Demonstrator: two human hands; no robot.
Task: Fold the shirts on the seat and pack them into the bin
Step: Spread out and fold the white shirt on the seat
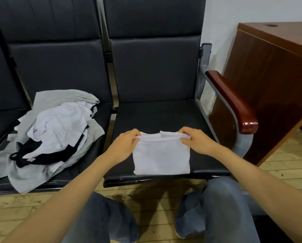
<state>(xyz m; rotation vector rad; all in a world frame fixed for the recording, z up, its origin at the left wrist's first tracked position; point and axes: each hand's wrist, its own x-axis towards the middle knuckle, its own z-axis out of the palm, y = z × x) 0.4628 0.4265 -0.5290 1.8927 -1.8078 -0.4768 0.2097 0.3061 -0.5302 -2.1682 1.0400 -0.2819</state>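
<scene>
Both hands pinch the far edge of a white shirt (161,156), the left hand (124,143) at one corner and the right hand (197,140) at the other, likely to keep the layers square for one more fold. The shirt lies near the front of the right black seat (164,116). The unfolded pile (50,134) waits on the left seat. No bin is in view. Pale wood floor (287,163), a brown cabinet (269,85) at right.

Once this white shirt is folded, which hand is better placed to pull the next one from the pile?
Probably the left hand. The unfolded pile lies on the seat to its left, nearer than to the right hand. Both hands grip the far edge of the folded white shirt, so either must let go first.
</scene>
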